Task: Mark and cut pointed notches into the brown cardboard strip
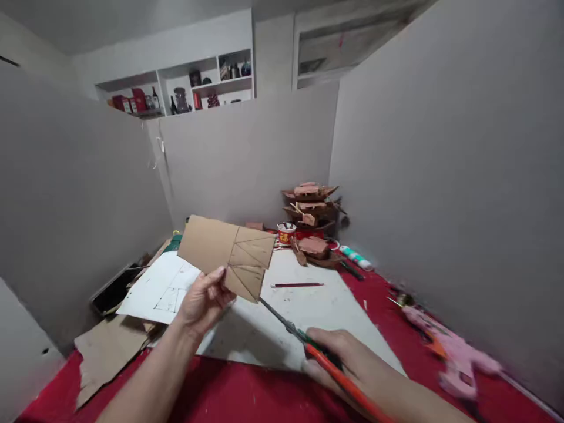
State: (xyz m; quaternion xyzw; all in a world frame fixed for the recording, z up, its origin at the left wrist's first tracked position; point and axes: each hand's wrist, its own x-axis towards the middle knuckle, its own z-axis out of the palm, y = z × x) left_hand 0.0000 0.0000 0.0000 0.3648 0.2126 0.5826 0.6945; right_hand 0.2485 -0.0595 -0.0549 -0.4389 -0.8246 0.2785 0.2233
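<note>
Fingers of the left hand point(207, 299) are clamped on the lower edge of a cardboard piece point(211, 238), thumb laid on the near face, the others tucked behind and below. Cardboard is held up above the worktop point(238, 390), tilted, pencilled lines shown on its right part. Left forearm is angled up and rightward from the bottom edge.

Scissors point(293, 330) are gripped by the right hand point(337, 355), fingers wrapped around the orange and dark green handles, thumb along the upper side. Right forearm is brought in from the lower right; blades are pointed up-left, tips at the cardboard's lower corner. Whether the blades are parted cannot be told.

Below, a white sheet point(348, 317) is spread on the red-covered worktop, with a dark red pencil point(297, 285) laid across it. To the left, a drawn-on paper point(150, 288) and a torn cardboard scrap point(110, 352) are seen. At the back, model boats point(311, 194) are stacked beside a red-and-white tub point(286, 235). Far right, a pink glue gun point(449, 343) is placed near the wall, somewhat blurred.
</note>
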